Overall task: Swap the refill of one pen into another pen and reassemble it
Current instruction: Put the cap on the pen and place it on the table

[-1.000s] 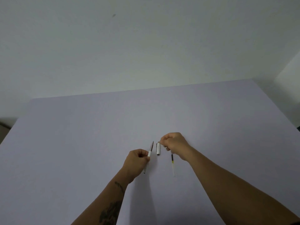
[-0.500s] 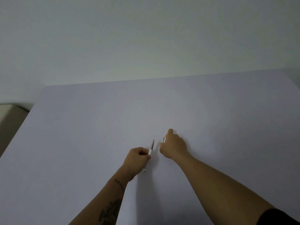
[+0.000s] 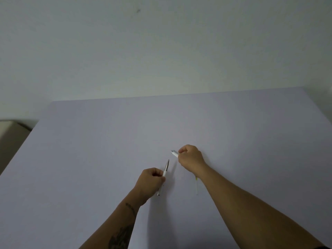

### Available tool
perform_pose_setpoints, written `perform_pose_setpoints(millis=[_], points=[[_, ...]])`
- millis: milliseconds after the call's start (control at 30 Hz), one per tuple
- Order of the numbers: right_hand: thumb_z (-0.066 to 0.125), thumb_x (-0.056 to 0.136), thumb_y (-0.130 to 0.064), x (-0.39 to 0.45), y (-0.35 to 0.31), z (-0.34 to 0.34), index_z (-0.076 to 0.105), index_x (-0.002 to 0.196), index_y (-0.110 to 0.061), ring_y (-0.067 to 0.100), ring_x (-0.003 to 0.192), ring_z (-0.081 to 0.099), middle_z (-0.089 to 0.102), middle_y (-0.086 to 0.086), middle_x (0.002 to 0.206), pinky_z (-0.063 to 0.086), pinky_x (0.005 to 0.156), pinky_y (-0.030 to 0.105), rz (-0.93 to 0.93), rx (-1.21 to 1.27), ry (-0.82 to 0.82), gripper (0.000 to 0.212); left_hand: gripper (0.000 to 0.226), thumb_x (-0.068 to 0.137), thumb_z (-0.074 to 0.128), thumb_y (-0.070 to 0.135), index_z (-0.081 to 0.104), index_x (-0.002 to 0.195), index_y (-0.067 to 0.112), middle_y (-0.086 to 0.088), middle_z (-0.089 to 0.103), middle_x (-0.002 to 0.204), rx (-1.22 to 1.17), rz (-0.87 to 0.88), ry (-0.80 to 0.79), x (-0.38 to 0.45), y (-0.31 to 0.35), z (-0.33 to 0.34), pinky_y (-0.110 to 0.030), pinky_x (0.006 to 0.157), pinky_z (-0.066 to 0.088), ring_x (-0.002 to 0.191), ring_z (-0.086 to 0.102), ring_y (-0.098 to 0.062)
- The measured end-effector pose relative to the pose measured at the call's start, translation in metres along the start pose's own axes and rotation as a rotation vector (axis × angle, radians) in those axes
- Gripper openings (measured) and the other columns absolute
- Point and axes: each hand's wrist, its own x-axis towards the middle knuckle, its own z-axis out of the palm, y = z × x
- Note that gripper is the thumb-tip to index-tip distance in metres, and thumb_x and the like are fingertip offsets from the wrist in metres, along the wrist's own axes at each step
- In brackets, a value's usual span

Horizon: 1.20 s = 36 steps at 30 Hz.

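My left hand [image 3: 150,178] is closed around a white pen [image 3: 165,171] with a grey pointed tip that aims up and away from me; its rear end sticks out below the fist. My right hand [image 3: 190,158] pinches a short white pen cap [image 3: 174,153] between thumb and fingers, a little above and to the right of the pen tip. The two parts are apart. A thin, pale refill [image 3: 196,185] with a yellow-green band lies on the table, partly hidden under my right wrist.
A wide lilac table [image 3: 107,141] fills the view, with its far edge against a plain pale wall. Its left edge runs diagonally, with a beige object [image 3: 9,130] on the floor beyond it.
My right hand reached forward to the table, then lifted back with the white cap now pointing left. The left hand kept its grip on the pen. The head camera shifted.
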Motion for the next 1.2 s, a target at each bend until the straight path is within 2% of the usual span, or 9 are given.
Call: perform_pose_setpoints(millis=[100,167,333,433,600,833,1033,1133,1200], points=[[0.058,0.083,-0.008,-0.009,-0.016,-0.008,0.067,0.117,-0.02,0.014,0.074,0.063,0.073,0.004,0.1,0.048,0.06,0.025,0.041,0.27,-0.073,0.037,0.011,0.083,0.062,0.008,0.071,0.088,0.01,-0.008,0.068,0.084,0.012,0.022,-0.012,-0.004,0.002,0.0,-0.045,0.084,0.057,0.077,0.062,-0.022],[0.056,0.087,-0.006,-0.017,-0.024,-0.011,0.072,0.108,-0.018,0.011,0.069,0.059,0.074,-0.001,0.087,0.046,0.059,0.022,0.031,0.34,-0.073,0.029,0.01,0.083,0.062,0.008,0.071,0.086,0.011,-0.01,0.068,0.086,0.018,0.037,-0.022,-0.007,0.003,-0.001,-0.045,0.085,0.057,0.079,0.062,-0.023],[0.053,0.088,-0.002,-0.035,-0.031,-0.012,0.067,0.08,-0.02,0.01,0.069,0.062,0.074,-0.001,0.079,0.047,0.061,0.023,0.014,0.404,0.006,0.024,0.01,0.084,0.061,0.006,0.069,0.083,0.012,-0.011,0.066,0.087,0.014,0.078,-0.041,-0.016,0.007,-0.004,-0.044,0.086,0.056,0.084,0.062,-0.026],[0.055,0.085,0.0,-0.043,-0.03,-0.011,0.067,0.08,-0.016,0.012,0.072,0.065,0.076,0.001,0.083,0.046,0.063,0.023,0.015,0.437,0.019,0.021,0.012,0.084,0.062,0.005,0.068,0.078,0.014,-0.01,0.065,0.084,0.011,0.106,-0.047,-0.02,0.007,-0.006,-0.043,0.084,0.056,0.082,0.062,-0.025],[0.059,0.083,0.0,-0.053,-0.023,-0.007,0.072,0.085,-0.009,0.018,0.075,0.058,0.068,0.011,0.088,0.044,0.062,0.027,0.07,0.474,-0.005,0.016,0.012,0.083,0.064,0.006,0.069,0.077,0.014,-0.009,0.066,0.081,0.037,0.144,-0.047,-0.024,0.004,-0.007,-0.042,0.083,0.055,0.08,0.061,-0.025],[0.066,0.078,-0.004,-0.058,-0.015,0.005,0.073,0.084,-0.008,0.012,0.066,0.064,0.07,0.004,0.08,0.048,0.062,0.026,0.052,0.362,-0.02,0.01,0.01,0.083,0.063,0.005,0.071,0.081,0.011,-0.008,0.065,0.075,-0.018,0.202,-0.062,-0.028,0.009,-0.008,-0.04,0.078,0.056,0.073,0.061,-0.022],[0.062,0.076,-0.006,-0.06,-0.01,0.011,0.069,0.068,-0.01,0.013,0.061,0.064,0.069,0.004,0.069,0.047,0.059,0.028,-0.016,0.356,0.02,0.011,0.011,0.081,0.066,0.002,0.073,0.084,0.01,-0.005,0.069,0.069,-0.137,0.22,0.01,-0.032,0.012,-0.003,-0.029,0.065,0.055,0.065,0.064,-0.018],[0.062,0.076,-0.007,-0.06,-0.009,0.01,0.07,0.069,-0.01,0.015,0.064,0.063,0.069,0.004,0.069,0.047,0.06,0.028,-0.042,0.36,0.035,0.011,0.011,0.081,0.066,0.002,0.073,0.084,0.01,-0.006,0.07,0.07,-0.153,0.214,0.044,-0.033,0.015,0.002,-0.034,0.066,0.058,0.065,0.065,-0.017],[0.063,0.077,-0.006,-0.059,-0.006,0.009,0.071,0.073,-0.009,0.014,0.064,0.064,0.069,0.003,0.07,0.048,0.06,0.028,-0.038,0.347,0.027,0.01,0.009,0.081,0.067,0.004,0.072,0.084,0.011,-0.008,0.07,0.073,-0.133,0.213,0.074,-0.034,0.013,0.004,-0.029,0.06,0.058,0.066,0.065,-0.018]])
